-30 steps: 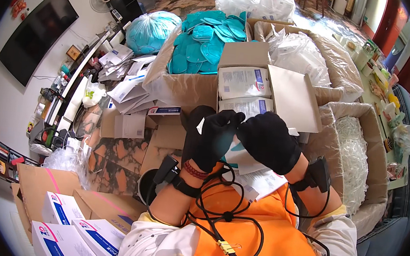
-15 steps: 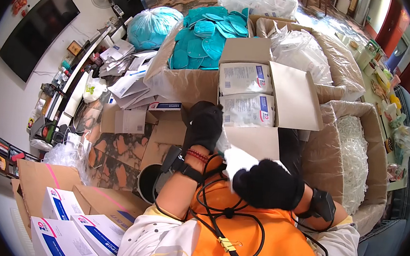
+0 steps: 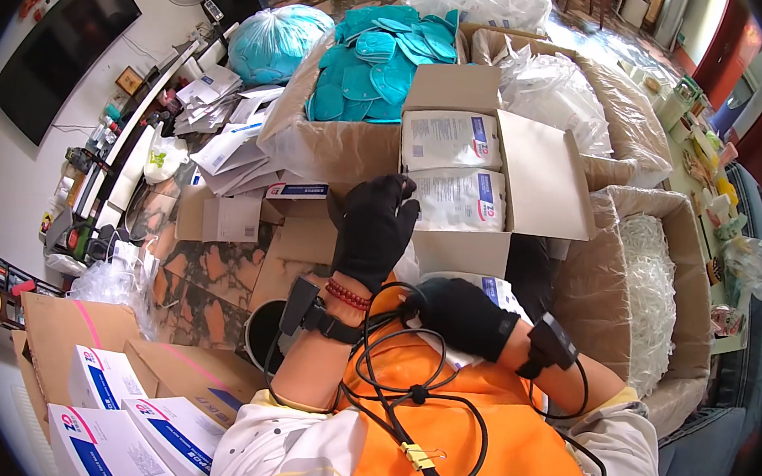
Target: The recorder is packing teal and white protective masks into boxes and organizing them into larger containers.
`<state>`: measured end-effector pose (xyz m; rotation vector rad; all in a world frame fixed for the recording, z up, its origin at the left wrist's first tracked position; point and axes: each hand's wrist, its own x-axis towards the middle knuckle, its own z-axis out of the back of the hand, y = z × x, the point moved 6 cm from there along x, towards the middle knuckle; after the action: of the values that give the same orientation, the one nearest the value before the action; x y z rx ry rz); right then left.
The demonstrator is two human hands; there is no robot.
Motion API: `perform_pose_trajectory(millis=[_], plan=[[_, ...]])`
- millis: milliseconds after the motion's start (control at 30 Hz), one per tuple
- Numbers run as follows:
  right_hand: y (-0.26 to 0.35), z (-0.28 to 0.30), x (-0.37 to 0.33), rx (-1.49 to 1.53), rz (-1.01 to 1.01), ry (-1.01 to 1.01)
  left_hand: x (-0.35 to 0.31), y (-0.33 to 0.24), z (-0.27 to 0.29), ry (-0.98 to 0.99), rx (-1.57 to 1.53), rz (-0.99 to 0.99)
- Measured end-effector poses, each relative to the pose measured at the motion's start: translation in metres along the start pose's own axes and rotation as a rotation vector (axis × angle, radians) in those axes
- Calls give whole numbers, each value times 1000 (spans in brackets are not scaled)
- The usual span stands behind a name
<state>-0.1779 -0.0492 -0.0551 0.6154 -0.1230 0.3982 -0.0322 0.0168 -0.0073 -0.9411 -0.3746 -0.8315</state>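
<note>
My left hand (image 3: pixel 375 228), in a black glove, is raised just left of an open carton (image 3: pixel 463 244). Its fingers are half bent and apart, with nothing visible between them. Two white printed packets (image 3: pixel 458 200) lie one behind the other inside that carton, its flaps spread out. Close to my orange apron (image 3: pixel 472 439), my black-gloved right hand (image 3: pixel 465 318) is closed on another white packet (image 3: pixel 497 291). The glove covers most of this packet; its printed end shows beyond the hand and a white edge below it.
Behind stands a box of teal pads (image 3: pixel 373 86), beside a bag of similar pads (image 3: pixel 278 45). A lined box of white strips (image 3: pixel 646 291) is at right. White-and-blue cartons (image 3: pixel 104 445) fill the lower left. Flattened cartons (image 3: pixel 233 155) lie at left; black cables cross my apron.
The white packet by my apron now shows its printed end, and my right hand has shifted left and up over it. My left hand's fingers have risen slightly and spread apart.
</note>
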Motion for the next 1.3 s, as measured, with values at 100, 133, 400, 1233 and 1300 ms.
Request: perform_pose_trajectory(millis=[100,133,400,1233,1300], plan=[[-6,-5,5,61,-70,102,-6,9,-13,84,-113,77],[7,1,5,143,-47,127,-12,11,-18,119,-91,37],[-60,117,22,680,-193,-184,-28,17,-32,255,5,-9],[-20,154,48,-379,-121,-360,7,-20,23,63,-433,88],[-17,153,45,-294,-171,-208,9,-31,25,120,-446,106]])
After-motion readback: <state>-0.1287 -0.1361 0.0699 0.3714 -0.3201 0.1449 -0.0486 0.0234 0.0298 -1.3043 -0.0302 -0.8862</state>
